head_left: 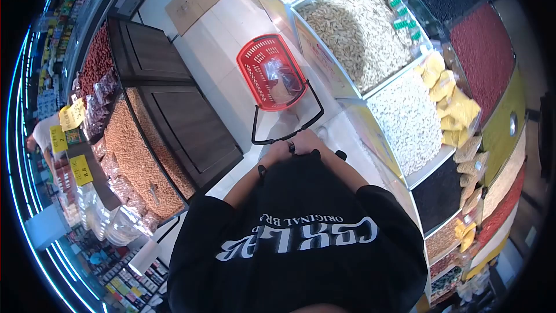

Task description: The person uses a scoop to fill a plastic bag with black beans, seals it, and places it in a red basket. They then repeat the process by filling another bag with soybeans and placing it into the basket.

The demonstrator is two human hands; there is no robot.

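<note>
Gripping a black handle with both hands, side by side and nearly touching; left hand and right hand each curled narrow around the bar, fingertips too small to make out. Straight ahead of the knuckles and slightly to the left, a red basket, upright, with long axis pointing away from the body and far end tipped a little left. More in line with the left hand, though at much the same reach from either. Inside, clear plastic bags, at least two, overlapping too much for a sure count. Tally at the centre: two hands, one handle, one basket. Further out, beyond the basket and to the left, one flat piece of cardboard on the floor. Off to the left, one bin of orange-brown nuts, with three yellow signs past it. To the right, one bin of pale seeds, then one of white beans, with yellow packets beside it, too heaped to count.
</note>
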